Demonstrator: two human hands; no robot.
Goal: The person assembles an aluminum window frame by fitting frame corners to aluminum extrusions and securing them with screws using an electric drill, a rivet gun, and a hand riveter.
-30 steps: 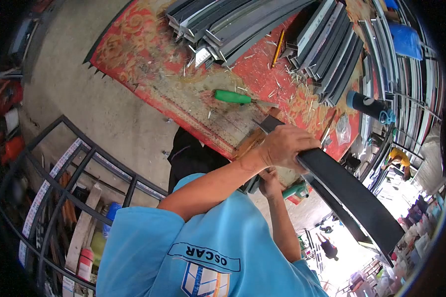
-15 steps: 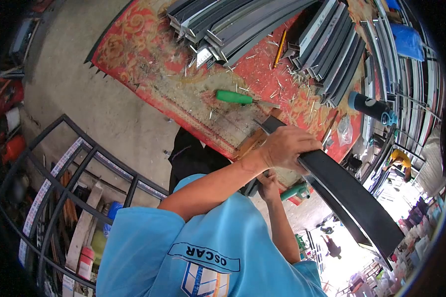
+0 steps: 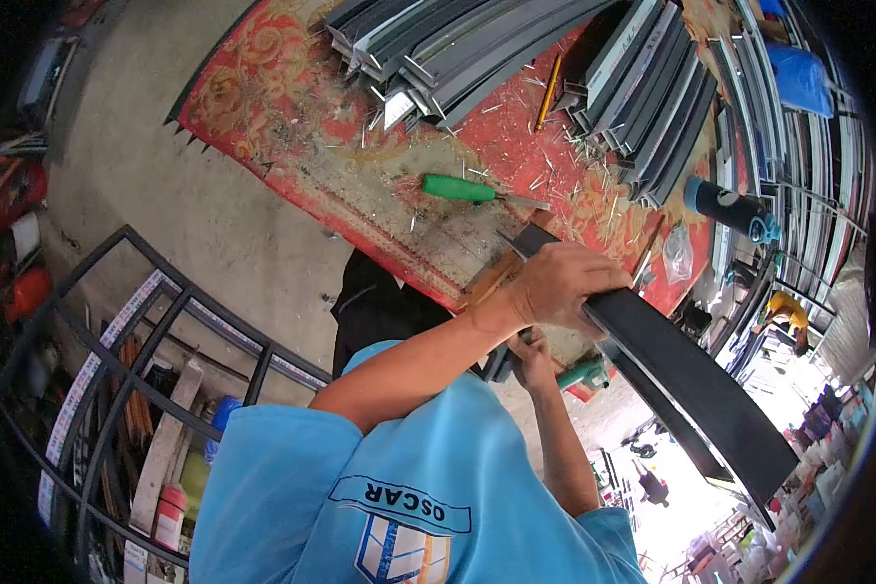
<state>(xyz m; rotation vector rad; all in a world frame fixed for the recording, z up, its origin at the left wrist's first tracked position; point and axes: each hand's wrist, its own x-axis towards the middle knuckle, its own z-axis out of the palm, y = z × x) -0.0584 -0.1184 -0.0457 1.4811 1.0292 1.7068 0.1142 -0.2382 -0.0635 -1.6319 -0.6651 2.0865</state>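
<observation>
My left hand (image 3: 569, 284) is closed over a long black channel-shaped profile (image 3: 696, 389), with fingers across its top. The profile slants from the table edge down to the lower right, and its near end (image 3: 533, 239) shows beyond my hand by a wooden block (image 3: 492, 279). Below it, my right hand (image 3: 532, 360) has its fingers curled around something dark, mostly hidden by my left forearm. Just right of that hand is a green tool (image 3: 581, 374), partly covered. A green-handled tool with a flat metal blade (image 3: 460, 190) lies on the table beyond my hands.
A red patterned cloth (image 3: 292, 127) covers the table, scattered with small metal pins. Stacks of dark curved profiles (image 3: 477, 58) and a pencil (image 3: 549, 92) lie on it. A dark bottle (image 3: 730, 209) stands at right. A black metal frame (image 3: 97, 346) is at lower left.
My right hand has shifted slightly to the right and down. The far end of the black profile has moved a little to the right; my left hand keeps its grip.
</observation>
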